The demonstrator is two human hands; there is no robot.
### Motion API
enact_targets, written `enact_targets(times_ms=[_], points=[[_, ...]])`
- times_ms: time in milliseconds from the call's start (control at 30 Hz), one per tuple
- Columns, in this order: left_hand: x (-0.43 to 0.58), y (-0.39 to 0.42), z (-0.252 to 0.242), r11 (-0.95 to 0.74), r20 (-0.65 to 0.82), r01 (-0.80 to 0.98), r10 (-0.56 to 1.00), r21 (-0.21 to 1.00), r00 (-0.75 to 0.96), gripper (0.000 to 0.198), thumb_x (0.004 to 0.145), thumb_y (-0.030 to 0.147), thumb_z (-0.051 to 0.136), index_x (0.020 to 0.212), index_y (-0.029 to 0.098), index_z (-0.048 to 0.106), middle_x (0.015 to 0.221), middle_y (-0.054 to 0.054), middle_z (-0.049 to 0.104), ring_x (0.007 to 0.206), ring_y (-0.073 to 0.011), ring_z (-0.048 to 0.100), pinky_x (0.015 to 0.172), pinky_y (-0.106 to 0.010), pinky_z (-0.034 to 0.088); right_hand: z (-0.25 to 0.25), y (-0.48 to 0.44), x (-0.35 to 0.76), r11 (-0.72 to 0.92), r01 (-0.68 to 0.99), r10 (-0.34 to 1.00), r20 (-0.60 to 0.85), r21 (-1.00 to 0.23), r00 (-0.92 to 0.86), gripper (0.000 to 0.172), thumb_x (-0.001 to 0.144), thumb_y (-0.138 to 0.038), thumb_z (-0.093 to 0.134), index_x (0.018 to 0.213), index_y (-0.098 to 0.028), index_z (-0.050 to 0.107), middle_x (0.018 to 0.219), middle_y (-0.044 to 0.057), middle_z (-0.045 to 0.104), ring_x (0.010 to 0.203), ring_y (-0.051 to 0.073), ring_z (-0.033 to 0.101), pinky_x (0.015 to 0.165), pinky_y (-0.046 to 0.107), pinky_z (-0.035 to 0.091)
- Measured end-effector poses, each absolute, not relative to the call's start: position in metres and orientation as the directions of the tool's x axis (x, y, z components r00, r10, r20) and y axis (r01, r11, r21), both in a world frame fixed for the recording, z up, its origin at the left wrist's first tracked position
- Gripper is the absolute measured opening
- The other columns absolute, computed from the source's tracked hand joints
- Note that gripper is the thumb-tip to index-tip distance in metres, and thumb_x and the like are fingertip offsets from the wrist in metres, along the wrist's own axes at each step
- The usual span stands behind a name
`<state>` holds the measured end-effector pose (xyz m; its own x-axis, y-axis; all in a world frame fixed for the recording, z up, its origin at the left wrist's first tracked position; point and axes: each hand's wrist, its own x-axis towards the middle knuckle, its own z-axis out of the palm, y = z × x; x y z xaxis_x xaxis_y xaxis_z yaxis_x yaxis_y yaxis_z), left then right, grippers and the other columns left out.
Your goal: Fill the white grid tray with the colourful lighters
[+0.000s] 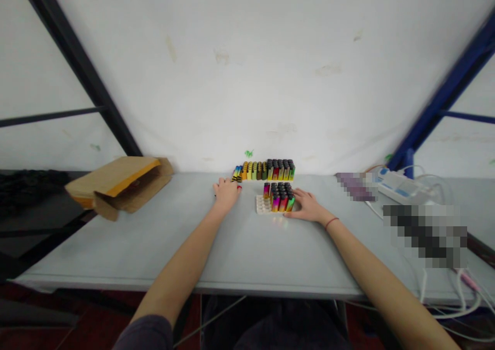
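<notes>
My left hand reaches to the left end of a row of coloured lighters standing against the wall, its fingers closed round one lighter there. My right hand rests on the table against the right side of a white tray, fingers curled on the tray's edge. The tray is partly filled with upright lighters with black tops; its left part shows bare slots.
A grey table runs up to a white wall. An open brown cardboard box lies at the left. A white power strip with cables sits at the right, next to blurred patches. Dark metal struts frame both sides.
</notes>
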<state>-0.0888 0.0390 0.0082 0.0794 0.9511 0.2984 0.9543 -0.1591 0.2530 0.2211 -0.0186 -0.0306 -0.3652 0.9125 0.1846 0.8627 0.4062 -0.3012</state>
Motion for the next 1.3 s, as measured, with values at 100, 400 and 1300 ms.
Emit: enact_targets(times_ms=[100, 400, 1300], points=[[-0.083, 0.043, 0.002, -0.234, 0.282, 0.849, 0.954, 0.473, 0.106, 0.012, 0.08, 0.025, 0.072, 0.07, 0.02, 0.067, 0.087, -0.014, 0.071, 0.11, -0.0372, 0.058, 0.103, -0.052, 0.036, -0.032, -0.018, 0.222, 0.409, 0.86, 0.91, 0.204, -0.306, -0.36, 0.085, 0.077, -0.073, 0.07, 0.145, -0.023, 0.058, 0.152, 0.018, 0.052, 0.142, 0.045, 0.042, 0.115, 0.066, 0.031], [-0.061, 0.044, -0.001, -0.205, 0.19, 0.185, 0.977, 0.961, 0.094, 0.016, 0.082, 0.025, 0.07, 0.078, 0.023, 0.055, 0.074, -0.001, 0.064, 0.073, -0.0198, 0.066, 0.072, -0.028, 0.049, -0.032, -0.018, 0.222, 0.403, 0.866, 0.913, 0.194, -0.297, -0.359, 0.083, 0.077, -0.075, 0.069, 0.142, -0.024, 0.062, 0.153, 0.017, 0.052, 0.142, 0.045, 0.042, 0.116, 0.066, 0.031], [-0.053, 0.034, 0.014, 0.377, -0.238, -0.434, 0.909, 0.818, 0.342, 0.046, 0.095, 0.059, 0.036, 0.067, 0.022, 0.042, 0.045, 0.008, 0.029, 0.033, -0.0078, 0.023, 0.036, -0.019, 0.02, -0.031, -0.019, 0.221, 0.391, 0.873, 0.919, 0.177, -0.292, -0.352, 0.084, 0.078, -0.075, 0.068, 0.144, -0.023, 0.06, 0.154, 0.017, 0.051, 0.144, 0.045, 0.04, 0.116, 0.065, 0.03]])
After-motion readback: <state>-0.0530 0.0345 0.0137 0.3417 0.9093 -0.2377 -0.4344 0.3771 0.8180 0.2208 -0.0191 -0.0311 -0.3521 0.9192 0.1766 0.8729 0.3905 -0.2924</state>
